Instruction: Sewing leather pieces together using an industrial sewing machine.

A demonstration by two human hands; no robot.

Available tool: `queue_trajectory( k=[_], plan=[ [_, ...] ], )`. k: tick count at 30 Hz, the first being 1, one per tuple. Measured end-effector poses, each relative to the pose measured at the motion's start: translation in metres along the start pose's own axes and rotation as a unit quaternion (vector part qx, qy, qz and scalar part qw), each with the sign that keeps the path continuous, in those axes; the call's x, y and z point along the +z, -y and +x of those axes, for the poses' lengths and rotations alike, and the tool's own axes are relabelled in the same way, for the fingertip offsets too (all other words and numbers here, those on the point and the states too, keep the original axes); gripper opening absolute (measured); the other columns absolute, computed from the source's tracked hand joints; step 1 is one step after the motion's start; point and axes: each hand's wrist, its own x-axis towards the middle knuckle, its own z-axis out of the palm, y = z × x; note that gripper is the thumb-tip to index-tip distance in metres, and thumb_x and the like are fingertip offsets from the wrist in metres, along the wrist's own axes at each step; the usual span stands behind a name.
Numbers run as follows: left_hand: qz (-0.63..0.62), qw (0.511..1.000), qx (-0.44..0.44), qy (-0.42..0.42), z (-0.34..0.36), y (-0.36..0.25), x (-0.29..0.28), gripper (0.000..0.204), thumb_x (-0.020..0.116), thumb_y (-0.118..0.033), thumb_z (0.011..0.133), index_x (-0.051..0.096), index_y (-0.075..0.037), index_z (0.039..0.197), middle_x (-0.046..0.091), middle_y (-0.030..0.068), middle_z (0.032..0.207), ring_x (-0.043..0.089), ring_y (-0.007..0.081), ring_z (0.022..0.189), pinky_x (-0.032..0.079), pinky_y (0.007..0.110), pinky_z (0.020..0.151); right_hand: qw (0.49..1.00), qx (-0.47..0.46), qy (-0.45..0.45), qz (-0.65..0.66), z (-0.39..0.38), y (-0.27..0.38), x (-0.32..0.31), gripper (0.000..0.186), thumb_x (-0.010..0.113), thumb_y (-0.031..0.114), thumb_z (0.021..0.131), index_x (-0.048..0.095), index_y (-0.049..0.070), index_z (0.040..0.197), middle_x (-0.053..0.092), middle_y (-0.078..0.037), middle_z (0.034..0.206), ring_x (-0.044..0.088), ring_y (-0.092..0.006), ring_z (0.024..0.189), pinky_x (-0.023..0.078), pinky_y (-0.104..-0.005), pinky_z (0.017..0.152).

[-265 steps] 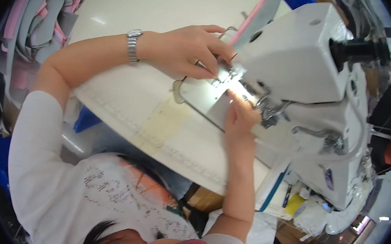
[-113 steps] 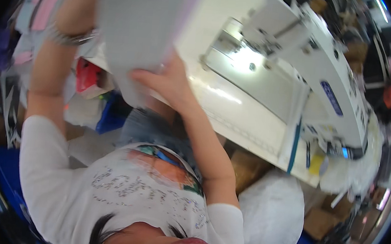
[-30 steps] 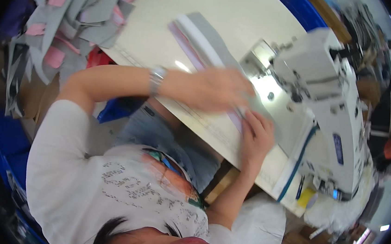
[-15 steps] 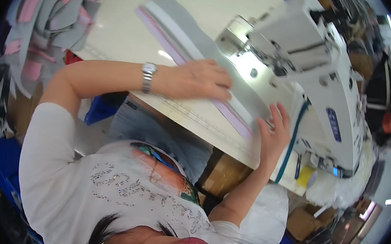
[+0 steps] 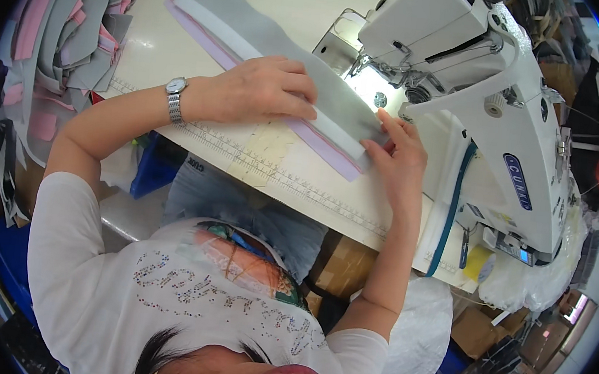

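A long layered fabric strip (image 5: 330, 93), grey on top with a white band and a lilac edge, lies slantwise across the sewing table. My left hand (image 5: 262, 90), with a metal watch (image 5: 175, 98) on its wrist, is closed over the strip's near edge around its middle. At the strip's right end, my right hand (image 5: 402, 153) pinches the corner between thumb and fingers. Just beyond the strip stands a white sewing machine (image 5: 461, 51), its lit needle area close to the grey edge. Fingertips of the left hand are partly hidden.
Grey and pink fabric pieces (image 5: 78, 32) are heaped at the far left. A printed ruler scale (image 5: 279, 174) runs along the table's near edge. A teal band (image 5: 449, 214) and a yellow tape roll (image 5: 479, 263) are at the right, beside the machine.
Both hands and the fabric strip have shifted left in view, along with the table and machine. My right hand has gone from spread fingers to pinching the strip's end.
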Motion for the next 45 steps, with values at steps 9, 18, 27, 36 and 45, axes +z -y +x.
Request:
queue_trajectory(
  k=[9, 18, 27, 36, 45],
  plan=[
    [-0.015, 0.999, 0.018, 0.049, -0.003, 0.008, -0.002, 0.025, 0.066, -0.012, 0.077, 0.068, -0.010, 0.102, 0.063, 0.0075, 0.111, 0.057, 0.0272, 0.103, 0.046, 0.039, 0.087, 1.000, 0.007, -0.004, 0.023, 0.002, -0.001, -0.002, 0.025, 0.077, 0.003, 0.072, 0.070, 0.001, 0.096, 0.057, -0.004, 0.089, 0.055, -0.0143, 0.065, 0.046, -0.0256, 0.063],
    [0.090, 0.996, 0.011, 0.005, 0.004, -0.011, -0.007, 0.018, 0.070, -0.014, 0.074, 0.067, -0.011, 0.091, 0.061, 0.0046, 0.124, 0.056, 0.0268, 0.117, 0.035, 0.056, 0.108, 0.996, -0.079, -0.020, -0.026, -0.044, 0.012, 0.004, 0.022, 0.075, 0.004, 0.074, 0.070, 0.007, 0.096, 0.062, -0.007, 0.090, 0.062, -0.0200, 0.072, 0.050, -0.0290, 0.061],
    [0.122, 0.989, 0.059, 0.054, -0.002, 0.000, -0.007, 0.015, 0.063, -0.013, 0.078, 0.061, -0.008, 0.092, 0.064, 0.0070, 0.108, 0.060, 0.0221, 0.099, 0.046, 0.036, 0.087, 0.937, -0.269, -0.116, -0.190, -0.033, 0.006, 0.015, 0.030, 0.067, 0.004, 0.066, 0.070, 0.010, 0.096, 0.061, -0.002, 0.089, 0.063, -0.0183, 0.076, 0.050, -0.0284, 0.057],
    [0.033, 0.999, 0.014, 0.027, 0.040, 0.002, 0.004, 0.018, 0.056, -0.012, 0.085, 0.055, -0.006, 0.102, 0.061, 0.0096, 0.108, 0.059, 0.0236, 0.098, 0.047, 0.034, 0.084, 0.928, -0.305, -0.059, -0.206, 0.027, 0.010, 0.037, 0.025, 0.072, 0.007, 0.069, 0.069, 0.012, 0.093, 0.061, -0.003, 0.087, 0.063, -0.0208, 0.079, 0.051, -0.0334, 0.057],
    [-0.111, 0.989, -0.094, -0.031, 0.031, 0.020, 0.026, 0.015, 0.068, -0.009, 0.080, 0.061, -0.008, 0.093, 0.061, 0.0047, 0.093, 0.058, 0.0238, 0.092, 0.050, 0.036, 0.078, 0.961, -0.229, -0.055, -0.143, -0.001, 0.008, 0.017, 0.038, 0.071, 0.002, 0.069, 0.073, 0.019, 0.103, 0.063, -0.002, 0.089, 0.060, -0.0192, 0.068, 0.049, -0.0299, 0.061]
  ],
)
